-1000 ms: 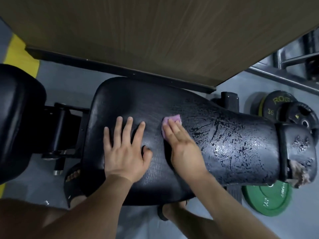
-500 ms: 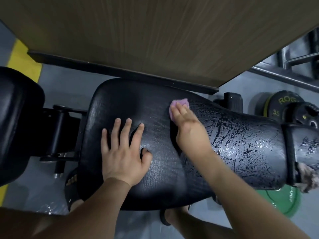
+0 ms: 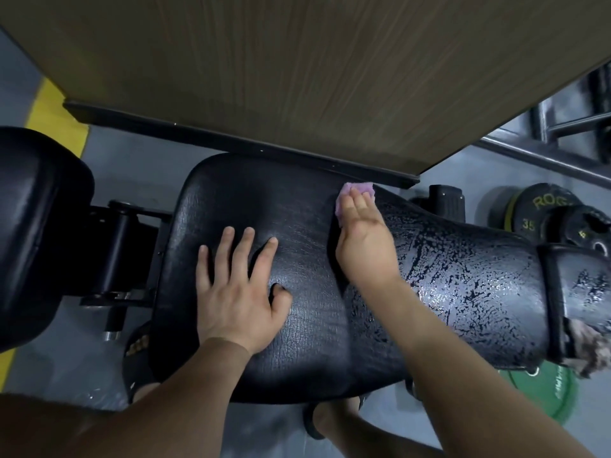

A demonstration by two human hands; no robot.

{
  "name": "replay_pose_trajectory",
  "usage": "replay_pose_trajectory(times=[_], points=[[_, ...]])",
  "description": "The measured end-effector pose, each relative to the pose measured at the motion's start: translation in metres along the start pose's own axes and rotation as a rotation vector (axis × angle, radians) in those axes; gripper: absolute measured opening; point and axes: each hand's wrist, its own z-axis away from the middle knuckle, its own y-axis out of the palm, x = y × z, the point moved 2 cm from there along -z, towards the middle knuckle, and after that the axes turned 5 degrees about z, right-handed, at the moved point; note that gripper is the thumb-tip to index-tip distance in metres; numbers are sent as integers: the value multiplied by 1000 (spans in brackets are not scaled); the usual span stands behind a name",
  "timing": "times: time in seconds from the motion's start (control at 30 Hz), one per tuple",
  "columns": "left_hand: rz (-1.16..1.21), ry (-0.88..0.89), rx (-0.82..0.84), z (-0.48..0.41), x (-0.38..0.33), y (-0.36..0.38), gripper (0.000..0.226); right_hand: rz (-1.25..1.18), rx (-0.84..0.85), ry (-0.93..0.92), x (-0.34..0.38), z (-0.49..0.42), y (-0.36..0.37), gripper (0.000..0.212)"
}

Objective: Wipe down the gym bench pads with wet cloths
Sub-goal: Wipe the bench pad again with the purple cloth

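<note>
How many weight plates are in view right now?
3: a black 35 plate far right, a smaller black plate overlapping it, a green plate below the right end of the bench pad. Others may hide under the pad.

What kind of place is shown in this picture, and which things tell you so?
Most likely a gym, in its weights area. A black padded bench fills the view. A black weight plate marked 35 and a green plate are down by the floor near it, and steel bars run behind.
</note>
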Motion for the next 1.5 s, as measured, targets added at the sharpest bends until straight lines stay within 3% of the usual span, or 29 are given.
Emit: replay_pose_trajectory(times=[0.17,0.33,0.4,0.47,0.57,0.7,0.77,0.97,1.17,1.23,1.33,1.4,1.5], points=[[-13,-7,-5,-1,0,0,71,21,81,-261,7,20,4,69],[-6,-15,-8,0,-1,0,70,53,-7,-3,-11,-28,-5,63],[-4,-20,-8,0,-2,1,70,36,1,-34,9,-31,1,73],[-2,-15,-12,-1,-2,1,70,12,32,-95,19,-27,8,69],[-1,-3,-24,-1,-1,1,70,-38,28,-84,-5,-29,-1,75],[-1,2,-31,-1,0,1,70,13,27,245,-67,-21,-19,68],[-1,-1,-32,-1,-1,2,69,17,24,314,-67,-20,-19,66],[5,1,-27,-1,0,1,69,-45,27,-13,-11,-15,-6,71],[12,-2,-28,-1,1,2,69,36,56,384,-87,-12,-22,57],[13,-1,-31,-1,1,2,69,33,43,343,-59,-15,-18,62],[14,1,-37,-2,1,2,69,-6,73,135,-11,-15,-7,77],[15,4,-39,-1,1,2,68,-17,113,69,-15,-12,-7,83],[12,2,-36,-2,1,2,68,5,70,229,-62,-6,-18,72]])
